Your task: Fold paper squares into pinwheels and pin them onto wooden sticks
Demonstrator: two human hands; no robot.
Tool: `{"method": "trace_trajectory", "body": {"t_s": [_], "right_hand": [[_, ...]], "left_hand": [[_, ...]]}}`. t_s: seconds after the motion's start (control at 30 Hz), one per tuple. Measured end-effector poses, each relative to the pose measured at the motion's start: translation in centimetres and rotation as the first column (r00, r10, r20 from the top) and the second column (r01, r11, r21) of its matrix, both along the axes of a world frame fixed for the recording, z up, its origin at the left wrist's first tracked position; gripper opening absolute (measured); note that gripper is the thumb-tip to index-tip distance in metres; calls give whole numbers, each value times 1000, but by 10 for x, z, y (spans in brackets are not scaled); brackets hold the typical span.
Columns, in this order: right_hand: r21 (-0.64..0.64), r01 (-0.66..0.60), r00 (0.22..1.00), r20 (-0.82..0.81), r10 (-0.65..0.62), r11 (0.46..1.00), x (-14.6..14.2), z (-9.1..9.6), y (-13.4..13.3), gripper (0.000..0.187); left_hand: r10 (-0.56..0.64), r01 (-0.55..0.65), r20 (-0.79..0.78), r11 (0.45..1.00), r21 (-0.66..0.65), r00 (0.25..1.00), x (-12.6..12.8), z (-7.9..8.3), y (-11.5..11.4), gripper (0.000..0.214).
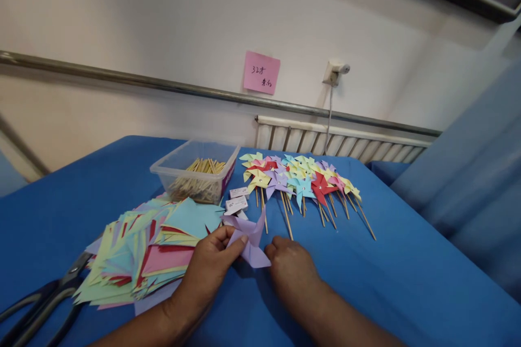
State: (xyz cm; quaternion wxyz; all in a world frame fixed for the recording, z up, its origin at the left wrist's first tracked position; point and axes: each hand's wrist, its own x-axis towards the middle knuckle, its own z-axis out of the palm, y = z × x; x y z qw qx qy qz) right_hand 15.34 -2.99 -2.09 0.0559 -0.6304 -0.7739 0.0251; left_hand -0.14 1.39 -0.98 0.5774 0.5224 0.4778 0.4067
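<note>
A purple paper pinwheel with folded blades is pinched between the thumb and fingers of my left hand. Close to its right side is my right hand, with the fingers curled inward; whatever they hold, if anything, is hidden. Beyond my hands lie finished pinwheels on wooden sticks, in yellow, purple, blue, red and pink. Small white boxes sit just behind the purple paper. To the left spreads a loose pile of cut coloured paper.
A clear plastic tub of wooden sticks stands at the back of the blue-covered table. Black-handled scissors lie at the left front. Behind are a radiator, a metal rail and a pink note on the wall.
</note>
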Motion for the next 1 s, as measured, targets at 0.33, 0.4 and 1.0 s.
{"method": "trace_trajectory", "body": {"t_s": [0.33, 0.4, 1.0], "right_hand": [[290, -3, 792, -584, 179, 957, 14, 18, -13, 17], [298, -31, 728, -648, 225, 954, 7, 19, -17, 16], [289, 146, 677, -727, 117, 946, 1, 7, -14, 18]], "left_hand": [[77, -57, -126, 987, 153, 989, 0, 2, -5, 21], [71, -37, -166, 979, 198, 984, 1, 0, -7, 20], [13, 25, -179, 977, 210, 984, 7, -2, -13, 15]]}}
